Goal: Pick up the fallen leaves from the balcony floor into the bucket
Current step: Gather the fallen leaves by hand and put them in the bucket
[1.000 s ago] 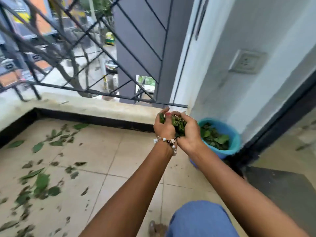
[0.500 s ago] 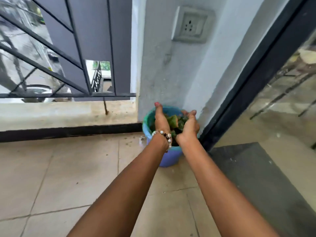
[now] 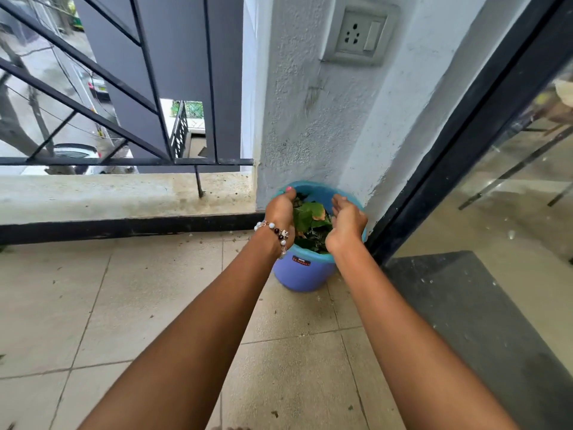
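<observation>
A blue bucket (image 3: 305, 274) stands on the balcony floor in the corner by the white wall. It holds a heap of green leaves (image 3: 310, 220), one with a brown patch. My left hand (image 3: 280, 209), with a bead bracelet at the wrist, is over the bucket's left rim, fingers stretched forward. My right hand (image 3: 345, 223) is over the right rim, palm turned inward, fingers loosely extended. The two hands are apart, with the leaves lying between them inside the bucket. Neither hand grips any leaf that I can see.
A low concrete ledge (image 3: 124, 193) with a black metal railing (image 3: 124, 161) runs along the far side. A wall socket (image 3: 359, 31) sits above the bucket. A black-framed glass door (image 3: 465, 135) and a dark mat (image 3: 465, 305) are to the right. Small bits of debris dot the floor tiles (image 3: 155, 290).
My cupped hands carried a bunch of leaves from the left over to the bucket, lowered over it and parted. The leaves now lie in the bucket.
</observation>
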`<control>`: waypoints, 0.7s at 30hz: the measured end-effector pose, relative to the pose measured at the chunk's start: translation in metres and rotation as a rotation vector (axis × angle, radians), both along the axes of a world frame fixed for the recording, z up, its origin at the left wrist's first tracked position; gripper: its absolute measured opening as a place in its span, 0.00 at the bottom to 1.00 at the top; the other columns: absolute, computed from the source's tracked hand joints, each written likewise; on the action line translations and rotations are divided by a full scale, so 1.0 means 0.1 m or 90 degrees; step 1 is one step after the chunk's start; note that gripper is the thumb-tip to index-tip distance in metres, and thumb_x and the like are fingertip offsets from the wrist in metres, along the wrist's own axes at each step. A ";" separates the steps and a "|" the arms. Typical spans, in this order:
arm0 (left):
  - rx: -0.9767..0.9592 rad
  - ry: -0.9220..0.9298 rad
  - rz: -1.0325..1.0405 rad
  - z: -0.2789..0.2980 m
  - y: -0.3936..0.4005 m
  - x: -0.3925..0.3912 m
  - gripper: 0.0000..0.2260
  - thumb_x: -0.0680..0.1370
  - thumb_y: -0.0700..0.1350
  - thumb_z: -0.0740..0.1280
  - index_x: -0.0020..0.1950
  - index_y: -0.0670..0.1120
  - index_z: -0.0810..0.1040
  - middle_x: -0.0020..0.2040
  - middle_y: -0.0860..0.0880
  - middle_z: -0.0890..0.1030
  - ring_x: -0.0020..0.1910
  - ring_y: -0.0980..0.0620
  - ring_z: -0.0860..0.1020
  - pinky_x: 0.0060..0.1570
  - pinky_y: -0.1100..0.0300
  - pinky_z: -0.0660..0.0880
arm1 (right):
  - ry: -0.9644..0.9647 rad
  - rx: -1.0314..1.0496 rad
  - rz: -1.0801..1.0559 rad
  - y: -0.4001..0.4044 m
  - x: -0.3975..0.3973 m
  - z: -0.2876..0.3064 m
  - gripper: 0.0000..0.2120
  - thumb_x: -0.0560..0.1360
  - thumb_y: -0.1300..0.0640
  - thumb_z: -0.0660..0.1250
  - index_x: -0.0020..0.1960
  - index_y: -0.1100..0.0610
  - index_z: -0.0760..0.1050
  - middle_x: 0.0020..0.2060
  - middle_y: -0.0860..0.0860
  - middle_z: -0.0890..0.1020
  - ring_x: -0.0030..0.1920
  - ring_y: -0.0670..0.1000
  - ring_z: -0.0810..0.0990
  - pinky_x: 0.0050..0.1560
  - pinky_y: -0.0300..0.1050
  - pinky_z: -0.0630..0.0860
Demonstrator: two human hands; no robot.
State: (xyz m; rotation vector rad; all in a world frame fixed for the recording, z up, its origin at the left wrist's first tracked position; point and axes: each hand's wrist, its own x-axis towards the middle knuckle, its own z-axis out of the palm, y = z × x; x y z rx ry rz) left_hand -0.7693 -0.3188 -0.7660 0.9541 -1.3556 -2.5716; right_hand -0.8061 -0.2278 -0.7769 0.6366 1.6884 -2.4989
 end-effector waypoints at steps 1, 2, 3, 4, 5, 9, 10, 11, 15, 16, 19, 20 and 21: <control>-0.006 0.006 -0.006 0.08 -0.04 0.11 0.08 0.83 0.43 0.58 0.50 0.44 0.75 0.23 0.53 0.73 0.16 0.59 0.69 0.20 0.69 0.69 | 0.008 0.007 0.012 -0.04 0.08 0.07 0.10 0.79 0.63 0.61 0.57 0.62 0.78 0.45 0.51 0.82 0.43 0.46 0.78 0.35 0.33 0.71; -0.013 0.010 -0.011 0.13 -0.07 0.21 0.07 0.83 0.41 0.58 0.49 0.44 0.75 0.26 0.52 0.74 0.18 0.59 0.70 0.26 0.66 0.72 | 0.013 0.018 0.026 -0.09 0.16 0.14 0.09 0.79 0.64 0.61 0.55 0.62 0.79 0.42 0.50 0.81 0.40 0.45 0.77 0.35 0.33 0.70; -0.018 0.016 -0.017 0.16 -0.11 0.29 0.07 0.82 0.40 0.58 0.49 0.45 0.76 0.32 0.50 0.76 0.25 0.59 0.75 0.34 0.63 0.75 | 0.019 0.032 0.043 -0.14 0.23 0.21 0.09 0.79 0.65 0.60 0.51 0.61 0.79 0.40 0.50 0.80 0.38 0.46 0.76 0.36 0.35 0.70; -0.015 0.022 -0.015 0.21 -0.18 0.44 0.08 0.81 0.40 0.58 0.51 0.46 0.76 0.40 0.49 0.78 0.35 0.56 0.78 0.44 0.58 0.76 | 0.020 0.035 0.071 -0.22 0.34 0.29 0.10 0.79 0.65 0.59 0.48 0.58 0.79 0.38 0.50 0.80 0.37 0.47 0.76 0.36 0.37 0.71; -0.013 0.023 -0.012 0.24 -0.23 0.58 0.09 0.82 0.40 0.57 0.56 0.46 0.76 0.47 0.49 0.79 0.44 0.52 0.80 0.52 0.54 0.75 | 0.015 0.026 0.104 -0.27 0.44 0.37 0.11 0.79 0.64 0.59 0.45 0.56 0.78 0.37 0.50 0.80 0.36 0.47 0.76 0.36 0.38 0.71; -0.017 0.038 0.040 0.42 -0.66 1.34 0.14 0.83 0.42 0.54 0.65 0.45 0.74 0.59 0.46 0.81 0.54 0.45 0.81 0.60 0.50 0.74 | -0.011 -0.008 0.306 -0.63 0.93 0.78 0.11 0.80 0.62 0.58 0.44 0.54 0.77 0.34 0.48 0.79 0.34 0.48 0.75 0.34 0.39 0.71; -0.027 0.042 0.058 0.48 -0.77 1.54 0.14 0.83 0.42 0.54 0.65 0.45 0.74 0.59 0.45 0.81 0.54 0.45 0.81 0.60 0.49 0.74 | -0.012 0.008 0.362 -0.71 1.06 0.89 0.11 0.80 0.61 0.58 0.44 0.53 0.77 0.33 0.48 0.79 0.34 0.48 0.75 0.34 0.39 0.71; -0.043 0.046 0.090 0.56 -0.93 1.82 0.14 0.83 0.42 0.53 0.65 0.45 0.74 0.59 0.45 0.82 0.53 0.45 0.82 0.60 0.49 0.74 | -0.009 0.027 0.426 -0.84 1.23 1.01 0.11 0.80 0.61 0.58 0.44 0.53 0.77 0.33 0.48 0.79 0.34 0.48 0.76 0.35 0.39 0.71; -0.102 0.051 0.208 0.81 -1.46 2.73 0.14 0.83 0.44 0.55 0.64 0.45 0.75 0.56 0.45 0.83 0.51 0.46 0.82 0.58 0.50 0.75 | 0.038 0.097 0.621 -1.29 1.87 1.51 0.09 0.79 0.61 0.60 0.45 0.56 0.78 0.36 0.50 0.79 0.34 0.49 0.76 0.36 0.40 0.72; -0.118 0.051 0.243 0.88 -1.60 3.00 0.14 0.83 0.44 0.55 0.63 0.44 0.76 0.55 0.46 0.83 0.49 0.46 0.82 0.54 0.52 0.76 | 0.057 0.107 0.664 -1.45 2.06 1.61 0.09 0.79 0.61 0.60 0.45 0.56 0.78 0.36 0.50 0.79 0.34 0.49 0.76 0.36 0.40 0.72; -0.174 0.029 0.344 1.04 -1.91 3.69 0.14 0.82 0.43 0.56 0.62 0.44 0.77 0.46 0.49 0.84 0.39 0.50 0.82 0.39 0.59 0.74 | 0.098 0.131 0.759 -1.93 2.56 1.79 0.09 0.80 0.60 0.61 0.45 0.56 0.78 0.34 0.49 0.80 0.32 0.48 0.76 0.33 0.38 0.73; -0.195 0.023 0.375 1.09 -1.98 3.88 0.13 0.82 0.42 0.57 0.61 0.44 0.78 0.44 0.49 0.83 0.36 0.52 0.81 0.36 0.61 0.72 | 0.106 0.135 0.780 -2.08 2.73 1.81 0.09 0.80 0.60 0.61 0.45 0.55 0.78 0.32 0.48 0.81 0.32 0.47 0.76 0.32 0.38 0.73; -0.216 0.017 0.412 1.13 -2.05 4.13 0.12 0.82 0.42 0.57 0.60 0.44 0.78 0.43 0.49 0.83 0.33 0.53 0.80 0.33 0.62 0.71 | 0.115 0.135 0.807 -2.25 2.95 1.82 0.08 0.80 0.59 0.61 0.47 0.55 0.78 0.31 0.48 0.81 0.31 0.47 0.76 0.32 0.38 0.73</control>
